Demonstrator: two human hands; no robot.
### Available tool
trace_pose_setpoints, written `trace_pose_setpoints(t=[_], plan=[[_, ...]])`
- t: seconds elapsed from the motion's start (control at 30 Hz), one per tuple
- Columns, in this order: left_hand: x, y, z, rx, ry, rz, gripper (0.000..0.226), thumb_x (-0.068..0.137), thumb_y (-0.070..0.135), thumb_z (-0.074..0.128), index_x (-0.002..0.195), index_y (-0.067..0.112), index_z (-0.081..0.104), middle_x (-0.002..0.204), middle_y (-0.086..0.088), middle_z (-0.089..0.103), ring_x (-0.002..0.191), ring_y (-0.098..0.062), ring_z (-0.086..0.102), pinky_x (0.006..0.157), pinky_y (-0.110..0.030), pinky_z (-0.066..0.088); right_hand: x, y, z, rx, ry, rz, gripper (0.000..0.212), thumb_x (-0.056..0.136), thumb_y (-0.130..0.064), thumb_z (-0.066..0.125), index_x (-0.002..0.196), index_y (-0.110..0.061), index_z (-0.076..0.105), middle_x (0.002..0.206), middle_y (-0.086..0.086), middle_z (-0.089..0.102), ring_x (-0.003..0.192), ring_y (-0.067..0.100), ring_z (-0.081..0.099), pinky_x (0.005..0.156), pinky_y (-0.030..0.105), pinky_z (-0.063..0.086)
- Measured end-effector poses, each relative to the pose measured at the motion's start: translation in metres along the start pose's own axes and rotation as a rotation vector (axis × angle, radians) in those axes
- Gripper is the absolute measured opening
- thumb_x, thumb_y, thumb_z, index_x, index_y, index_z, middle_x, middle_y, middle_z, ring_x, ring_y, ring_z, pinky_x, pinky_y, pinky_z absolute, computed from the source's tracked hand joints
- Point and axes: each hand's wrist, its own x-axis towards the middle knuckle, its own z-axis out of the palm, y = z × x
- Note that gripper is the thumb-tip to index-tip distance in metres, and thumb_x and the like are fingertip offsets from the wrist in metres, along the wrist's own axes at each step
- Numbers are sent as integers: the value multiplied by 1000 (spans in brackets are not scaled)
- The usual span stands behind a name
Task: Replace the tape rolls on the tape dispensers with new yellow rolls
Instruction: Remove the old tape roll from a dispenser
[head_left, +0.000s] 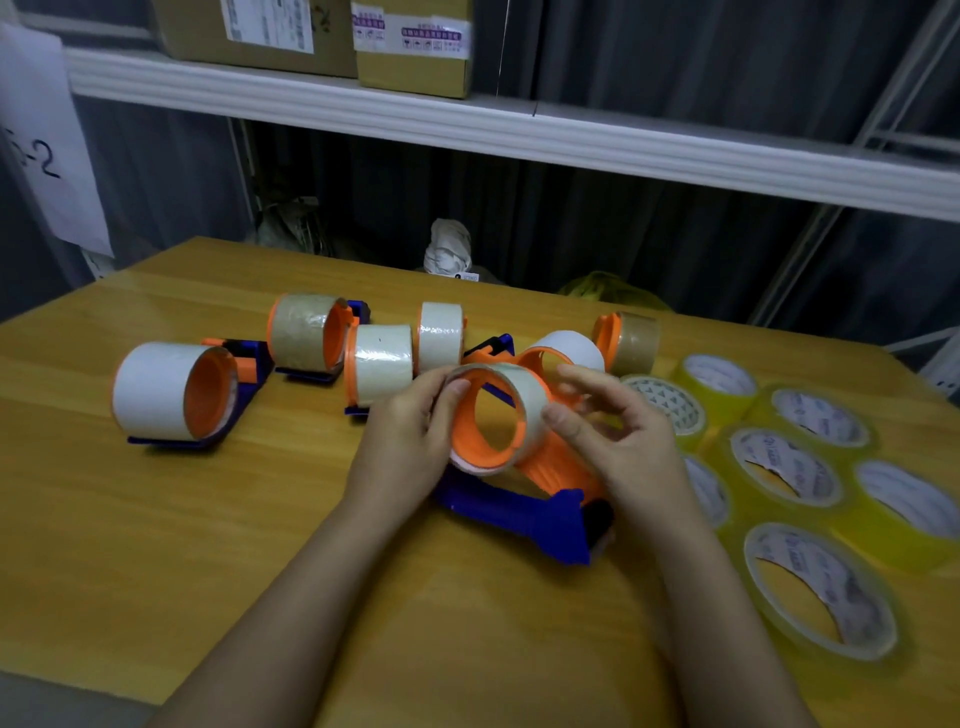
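1. Two hands work over a wooden counter (156, 545); a white shelf (467, 130) carrying cardboard boxes (322, 36) runs across the far side, with dark corrugated wall behind.
2. Several blue-and-orange tape dispensers (311, 343) loaded with pale or brown rolls stand in a row at the far middle of the counter; one more dispenser (176, 395) stands apart at the left.
3. Yellow rolls (789, 467) lie flat in a cluster at the right, near edge to mid-depth.
4. Nearest dispenser (519, 509) lies at the centre, its worn roll (498, 415) on the orange hub.
5. Left hand (410, 436): fingers curled around the left rim of the worn roll, thumb on top.
6. Right hand (623, 447): fingers loosely curled at the right side of the roll, thumb touching its rim, forefinger raised above it.
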Motion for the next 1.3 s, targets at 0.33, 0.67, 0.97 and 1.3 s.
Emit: trace_pose_setpoints(t=[0.33,0.67,0.97,1.3], plan=[[-1,-7,3,60,60,19,28,94,43,46,105,21,58,102,14,61,97,-4,60,76,-30,53,-2,16,12,-323,-139,-72,47,95,-28,58,141,-29,49,137,-16,52,124,-7,41,102,9,34],[-5,-6,10,-218,-135,-98,19,97,34,43,112,24,37,113,14,53,109,3,53,87,-15,45,-4,15,15,-193,-81,1,53,88,-12,67,135,-28,48,117,-17,56,103,-9,54,94,18,46],[-7,-11,9,-218,-215,-110,78,75,85,29,135,36,31,125,16,39,119,12,37,90,0,32,-4,11,5,-38,-243,53,47,90,-2,62,129,-26,53,126,-3,57,110,-6,56,91,9,45],[-4,-4,4,-221,-168,-83,63,79,82,24,125,42,39,119,14,43,111,13,43,85,1,32,2,9,0,90,-272,93,45,81,6,68,118,-19,59,113,2,65,97,-5,63,85,13,51]])
